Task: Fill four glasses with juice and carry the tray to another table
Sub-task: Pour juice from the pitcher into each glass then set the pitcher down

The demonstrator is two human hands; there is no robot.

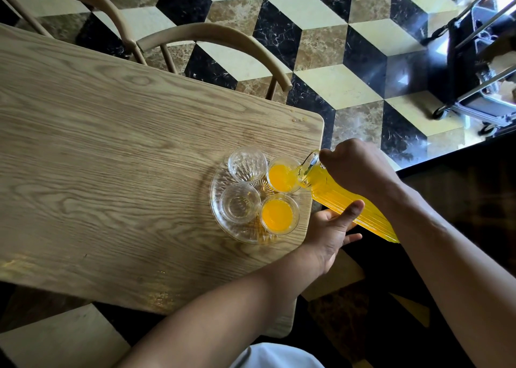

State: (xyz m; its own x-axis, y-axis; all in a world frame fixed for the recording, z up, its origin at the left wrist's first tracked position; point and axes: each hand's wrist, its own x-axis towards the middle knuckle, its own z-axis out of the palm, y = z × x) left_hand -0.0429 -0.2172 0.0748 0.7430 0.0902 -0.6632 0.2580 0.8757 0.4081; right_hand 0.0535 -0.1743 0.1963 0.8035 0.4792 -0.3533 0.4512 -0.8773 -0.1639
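A round clear glass tray (216,200) sits near the right end of the wooden table (111,158). Several glasses stand on it. The near right glass (277,214) holds orange juice. Juice is streaming into the far right glass (282,175) from a tilted ribbed glass jug (343,200) full of juice. The far left glass (247,164) and the near left glass (239,203) look empty. My right hand (360,166) grips the jug near its neck. My left hand (332,233) supports the jug's body from below, thumb on its side.
Two curved wooden chair backs (217,34) stand along the table's far side. The floor is patterned in black, cream and brown cubes. A metal wheeled trolley (474,68) stands at the far right. A few droplets (102,119) lie near the table's far right corner.
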